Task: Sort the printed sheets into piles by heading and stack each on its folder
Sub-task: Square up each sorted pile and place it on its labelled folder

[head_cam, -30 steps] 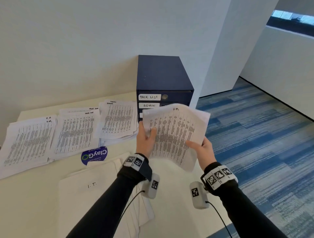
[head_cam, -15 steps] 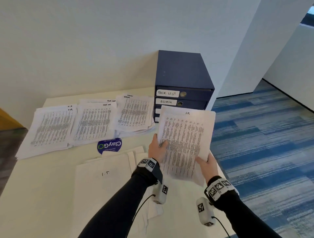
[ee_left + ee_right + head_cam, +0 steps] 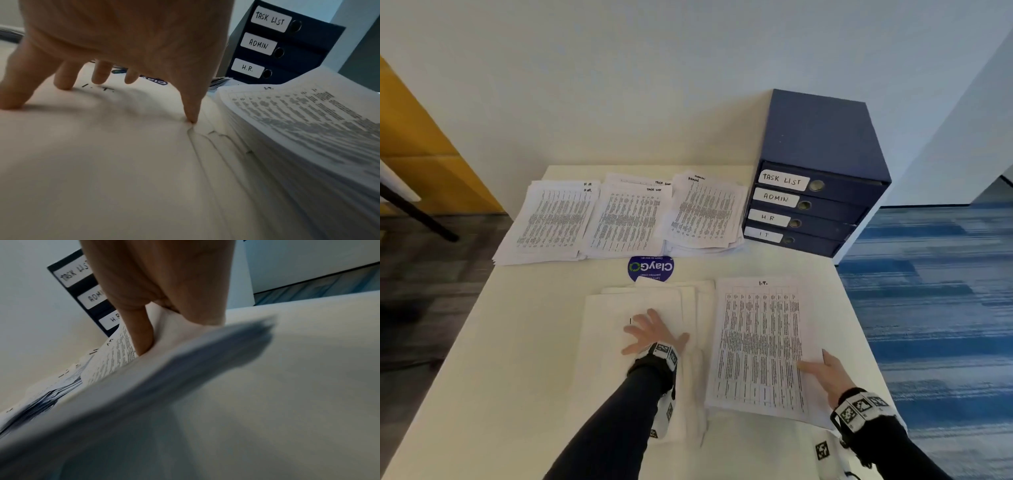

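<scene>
Head view bright and even with bowed edges; both wrist views dim, shadowed and motion-blurred.

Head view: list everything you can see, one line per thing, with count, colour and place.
I.T. stack: one, white printed, near right of table.
Folders: several, cream, fanned at near centre, top one marked I.T.
Sorted piles: three, white printed, far side of table.
Drawer unit: one, dark blue, four labelled drawers, far right corner.
Sticker: one, blue, round, table centre.
Table: one, cream.
Left hand: fingers spread, resting on top folder.
Right hand: pinches the I.T. stack's near right edge.
</scene>
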The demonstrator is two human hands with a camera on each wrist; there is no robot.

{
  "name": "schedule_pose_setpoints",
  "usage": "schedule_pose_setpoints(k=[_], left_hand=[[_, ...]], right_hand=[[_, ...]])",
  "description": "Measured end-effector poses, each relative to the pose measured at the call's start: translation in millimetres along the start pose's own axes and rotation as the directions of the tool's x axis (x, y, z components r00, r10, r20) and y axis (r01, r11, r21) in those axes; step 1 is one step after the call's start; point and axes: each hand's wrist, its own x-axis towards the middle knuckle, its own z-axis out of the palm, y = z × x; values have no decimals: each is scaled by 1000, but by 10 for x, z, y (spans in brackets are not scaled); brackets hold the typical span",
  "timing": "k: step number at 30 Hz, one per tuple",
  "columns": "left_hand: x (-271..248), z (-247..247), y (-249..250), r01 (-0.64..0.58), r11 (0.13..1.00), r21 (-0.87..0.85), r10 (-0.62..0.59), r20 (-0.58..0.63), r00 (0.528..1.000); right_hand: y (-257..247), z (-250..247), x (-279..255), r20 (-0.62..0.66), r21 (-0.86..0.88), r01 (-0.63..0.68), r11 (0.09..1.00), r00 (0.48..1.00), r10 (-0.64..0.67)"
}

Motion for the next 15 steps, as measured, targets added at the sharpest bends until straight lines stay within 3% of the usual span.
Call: schedule_pose_setpoints(k=[7, 12, 15], left_hand=[[-30, -86, 31, -34, 997, 70, 32, 43, 999], [23, -225, -137, -133, 991, -26, 134, 58, 989], [-100, -338, -139, -266, 962, -62, 266, -13, 964]], right_hand=[[23, -36, -15, -17, 91, -28, 995, 999, 30], [-74, 16, 84, -11, 189, -34, 981, 999, 37], [-209, 161, 80, 3, 193, 1, 981, 1000, -2]])
